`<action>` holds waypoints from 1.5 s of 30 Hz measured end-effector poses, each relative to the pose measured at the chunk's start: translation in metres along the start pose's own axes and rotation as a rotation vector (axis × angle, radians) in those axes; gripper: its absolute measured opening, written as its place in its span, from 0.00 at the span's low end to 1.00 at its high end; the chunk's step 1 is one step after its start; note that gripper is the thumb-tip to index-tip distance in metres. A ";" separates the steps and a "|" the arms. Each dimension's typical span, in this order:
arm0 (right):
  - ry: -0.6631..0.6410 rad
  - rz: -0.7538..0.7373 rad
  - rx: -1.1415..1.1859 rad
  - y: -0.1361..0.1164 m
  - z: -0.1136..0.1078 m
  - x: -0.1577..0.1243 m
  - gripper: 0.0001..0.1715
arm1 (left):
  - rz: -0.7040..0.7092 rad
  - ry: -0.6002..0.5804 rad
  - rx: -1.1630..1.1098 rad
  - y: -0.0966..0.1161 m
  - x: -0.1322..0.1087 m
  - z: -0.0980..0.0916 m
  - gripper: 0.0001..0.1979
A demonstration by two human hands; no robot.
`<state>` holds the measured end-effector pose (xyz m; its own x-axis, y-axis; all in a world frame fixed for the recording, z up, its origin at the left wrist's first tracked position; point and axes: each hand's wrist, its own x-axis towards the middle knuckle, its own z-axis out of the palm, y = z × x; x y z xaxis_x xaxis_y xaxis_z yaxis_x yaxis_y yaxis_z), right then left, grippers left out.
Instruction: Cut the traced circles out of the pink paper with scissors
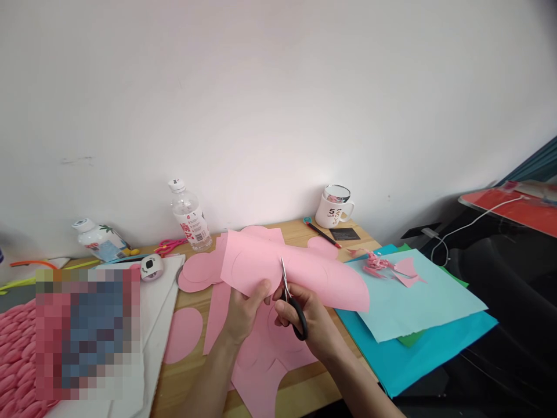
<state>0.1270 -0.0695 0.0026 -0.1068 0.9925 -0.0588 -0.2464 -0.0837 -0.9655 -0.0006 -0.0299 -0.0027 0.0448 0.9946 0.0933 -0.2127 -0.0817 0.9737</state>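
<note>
A curled sheet of pink paper (pixel 255 258) is held up over the wooden table, with a round outline faintly drawn on it. My left hand (pixel 246 310) pinches its lower edge, thumb on top. My right hand (pixel 304 313) is closed round the black handles of a pair of scissors (pixel 298 319). The blades point away from me and lie at the paper, just right of my left thumb. Below are more pink sheets (pixel 261 389), some with cut curves. Pink paper circles (pixel 185 334) lie to the left.
Along the wall stand a clear bottle (pixel 191 220), a white bottle (pixel 102 241) and a white mug (pixel 333 209). A pencil (pixel 324 234) lies by a dark card (pixel 345 234). Pink scraps (pixel 383 264) rest on light blue paper (pixel 418 307) at right. Pink-handled scissors (pixel 169 248) are at left.
</note>
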 end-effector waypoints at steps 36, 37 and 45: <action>0.007 0.014 -0.044 0.001 0.000 0.005 0.26 | 0.003 0.027 -0.048 0.000 0.003 -0.004 0.14; 0.005 0.011 -0.047 0.000 0.000 0.005 0.25 | 0.005 0.026 -0.054 0.000 0.004 -0.004 0.14; -0.002 0.025 -0.002 0.002 0.006 0.003 0.24 | 0.036 0.094 -0.087 0.000 0.005 0.000 0.14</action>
<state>0.1207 -0.0670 0.0019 -0.1144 0.9900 -0.0821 -0.2417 -0.1079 -0.9643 -0.0005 -0.0254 -0.0019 -0.0554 0.9931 0.1034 -0.2968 -0.1152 0.9480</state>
